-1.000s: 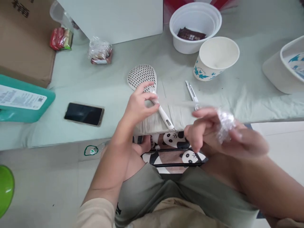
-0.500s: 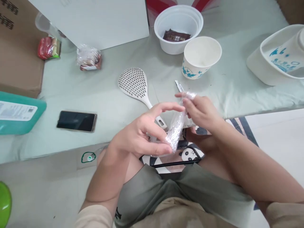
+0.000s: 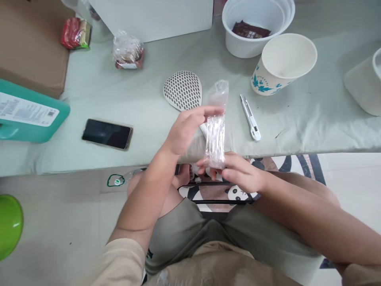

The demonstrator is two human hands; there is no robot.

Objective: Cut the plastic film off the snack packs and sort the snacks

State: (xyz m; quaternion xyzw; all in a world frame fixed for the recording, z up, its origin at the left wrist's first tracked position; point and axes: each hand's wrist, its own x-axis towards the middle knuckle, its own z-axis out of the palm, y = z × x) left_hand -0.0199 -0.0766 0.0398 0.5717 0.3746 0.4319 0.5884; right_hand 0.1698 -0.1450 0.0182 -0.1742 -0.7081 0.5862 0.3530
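Observation:
A shiny clear plastic packet (image 3: 215, 139) stands lengthwise between my hands above the table's front edge; what is inside it cannot be made out. My left hand (image 3: 187, 129) grips its upper part from the left, fingers laid across it. At the lower end my right hand (image 3: 242, 172) has its fingers around and beneath the packet. Behind the packet and my left hand lies a white slotted skimmer (image 3: 183, 91), its handle mostly covered. A white utility knife (image 3: 250, 117) rests on the cloth to the right, apart from both hands.
A paper cup (image 3: 284, 59) stands before a white bowl (image 3: 232, 37) holding brown wrapped packets. On the left are a phone (image 3: 107, 134), a green jug (image 3: 59, 119), a wrapped snack (image 3: 129, 51) and a red packet (image 3: 74, 33). A white container (image 3: 364, 83) stands far right.
The packet has turned more upright. My right hand has moved from its upper end to its lower end, and my left hand has gone up. The utility knife is now fully uncovered.

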